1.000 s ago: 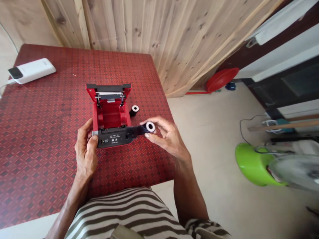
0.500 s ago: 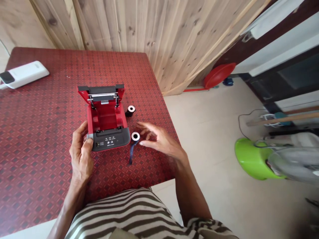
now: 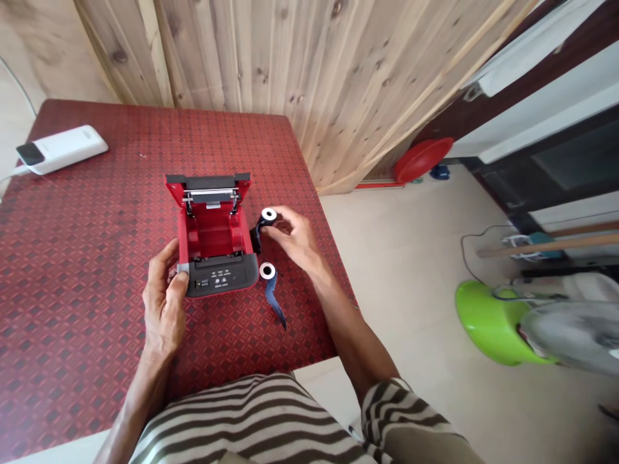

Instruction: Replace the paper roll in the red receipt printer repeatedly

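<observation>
A small red and black label printer [image 3: 222,277] stands on the table with its lid [image 3: 210,183] raised, and its red inner bay is visible. My left hand [image 3: 164,303] grips the printer's near left corner, thumb on top of the dark panel. To the right of the printer, my right hand [image 3: 293,235] closes its fingers on the farther ribbon roll [image 3: 269,216], whose dark loose end hangs toward the printer's side. A nearer ribbon roll [image 3: 267,271] stands by the printer's front right corner, its dark blue tail trailing toward me.
The red patterned table [image 3: 120,212] ends at a wooden plank wall [image 3: 271,58]. A white power bank [image 3: 68,148] with a cable lies at the far left. On the floor to the right are a green plastic tub [image 3: 488,325] and a red basin [image 3: 423,160].
My right hand has moved away from the nearer roll to the farther one and closed on it. The nearer roll's tail now points more to the right. My left hand stays on the printer.
</observation>
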`<state>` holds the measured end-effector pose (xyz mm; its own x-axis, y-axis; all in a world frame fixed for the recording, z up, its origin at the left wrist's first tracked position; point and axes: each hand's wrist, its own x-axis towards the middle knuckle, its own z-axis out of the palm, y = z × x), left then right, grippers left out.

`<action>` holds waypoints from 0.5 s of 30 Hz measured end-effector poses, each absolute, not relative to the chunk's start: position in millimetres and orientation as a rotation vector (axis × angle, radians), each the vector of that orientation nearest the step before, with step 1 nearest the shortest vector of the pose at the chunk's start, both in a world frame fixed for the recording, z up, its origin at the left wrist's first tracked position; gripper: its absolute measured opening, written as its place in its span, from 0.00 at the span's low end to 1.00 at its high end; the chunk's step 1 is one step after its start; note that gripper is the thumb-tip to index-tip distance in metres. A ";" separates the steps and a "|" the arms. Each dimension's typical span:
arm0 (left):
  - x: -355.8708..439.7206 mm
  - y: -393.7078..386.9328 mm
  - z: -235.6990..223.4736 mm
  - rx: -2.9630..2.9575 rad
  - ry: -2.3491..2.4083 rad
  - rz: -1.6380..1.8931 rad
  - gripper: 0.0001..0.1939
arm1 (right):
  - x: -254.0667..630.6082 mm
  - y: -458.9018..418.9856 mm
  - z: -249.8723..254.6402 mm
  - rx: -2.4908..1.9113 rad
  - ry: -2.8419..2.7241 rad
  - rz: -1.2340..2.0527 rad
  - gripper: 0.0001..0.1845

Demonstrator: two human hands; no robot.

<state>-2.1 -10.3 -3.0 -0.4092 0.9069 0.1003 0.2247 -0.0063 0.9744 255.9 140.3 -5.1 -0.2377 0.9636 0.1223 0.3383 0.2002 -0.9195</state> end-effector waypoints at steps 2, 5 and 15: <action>-1.6 -10.1 -2.9 1.172 1.673 1.452 0.31 | 270.3 127.6 26.2 -1.110 -1.715 1.108 0.22; 0.2 -9.1 -1.4 1.170 1.688 1.461 0.30 | 277.5 108.0 78.8 -0.907 -1.900 1.179 0.25; 4.5 -10.5 2.9 1.145 1.650 1.448 0.33 | 171.2 106.9 100.6 -1.050 -2.813 0.433 0.13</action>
